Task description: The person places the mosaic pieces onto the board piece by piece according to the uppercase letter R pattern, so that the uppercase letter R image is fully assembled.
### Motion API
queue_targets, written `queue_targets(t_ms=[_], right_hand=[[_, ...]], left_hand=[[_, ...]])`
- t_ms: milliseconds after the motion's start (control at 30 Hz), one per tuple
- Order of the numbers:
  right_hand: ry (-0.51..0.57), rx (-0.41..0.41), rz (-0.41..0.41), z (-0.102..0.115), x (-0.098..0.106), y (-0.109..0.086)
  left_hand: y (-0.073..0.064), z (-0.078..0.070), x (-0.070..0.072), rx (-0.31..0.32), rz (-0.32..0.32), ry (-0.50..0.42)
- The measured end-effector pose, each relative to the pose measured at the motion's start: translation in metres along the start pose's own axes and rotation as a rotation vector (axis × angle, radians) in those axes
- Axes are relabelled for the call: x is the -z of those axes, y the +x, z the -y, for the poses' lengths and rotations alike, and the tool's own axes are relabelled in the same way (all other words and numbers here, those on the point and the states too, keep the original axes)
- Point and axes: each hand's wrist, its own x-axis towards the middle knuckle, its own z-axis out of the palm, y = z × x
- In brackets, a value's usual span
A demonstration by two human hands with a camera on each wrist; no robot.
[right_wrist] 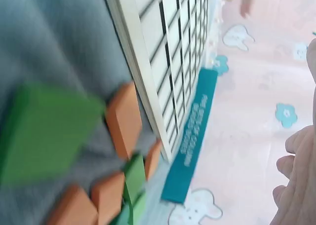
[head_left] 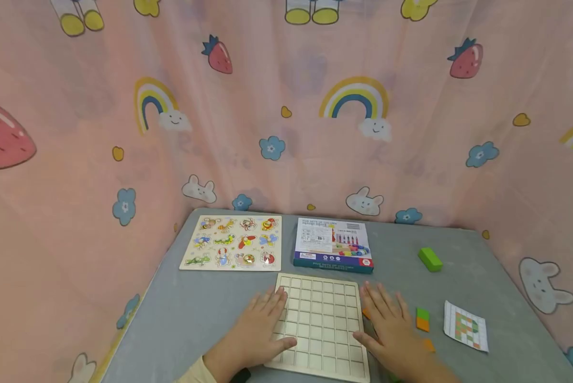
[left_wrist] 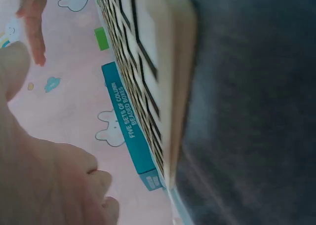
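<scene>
A pale wooden board (head_left: 321, 324) with a grid of square cells lies in front of me. My left hand (head_left: 255, 332) is spread over its left edge, fingers straight. Over the right edge my right hand (head_left: 393, 335) is held with fingers extended and thumb out. Both wrist views show space between the hands and the board, and neither hand holds anything. Under and beside the right hand are orange blocks (right_wrist: 123, 119) and green blocks (right_wrist: 54, 131), partly hidden by that hand in the head view.
A paper card (head_left: 465, 327) with a green and orange grid pattern lies at the right. Behind it sits a green block (head_left: 430, 259). An insect picture puzzle (head_left: 233, 255) and a flat beaded-boxes carton (head_left: 333, 260) lie at the back, before a pink patterned curtain (head_left: 248, 106).
</scene>
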Motion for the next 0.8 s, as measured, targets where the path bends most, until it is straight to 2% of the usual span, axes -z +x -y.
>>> queue_targets(t_ms=[133,267,367,500,600,800], right_hand=[[0.015,-0.026,0.009,-0.009,0.013,-0.003],[0.000,-0.052,0.045,-0.019,0.024,-0.005],[0.001,-0.080,0.077,-0.024,0.030,-0.004],[0.009,-0.125,0.107,-0.027,0.036,-0.003],[0.011,-0.155,0.127,-0.028,0.039,-0.001],[-0.017,-0.167,0.142,-0.032,0.038,0.007]], left_hand=[[-0.001,0.004,-0.003,0.070,0.058,-0.013],[-0.003,0.010,-0.006,0.108,0.048,-0.076],[-0.005,0.015,-0.010,0.116,0.022,-0.102],[-0.005,0.020,-0.012,0.136,0.047,-0.110],[-0.006,0.019,-0.009,0.151,0.079,-0.132],[-0.009,0.015,-0.009,0.155,0.082,-0.156]])
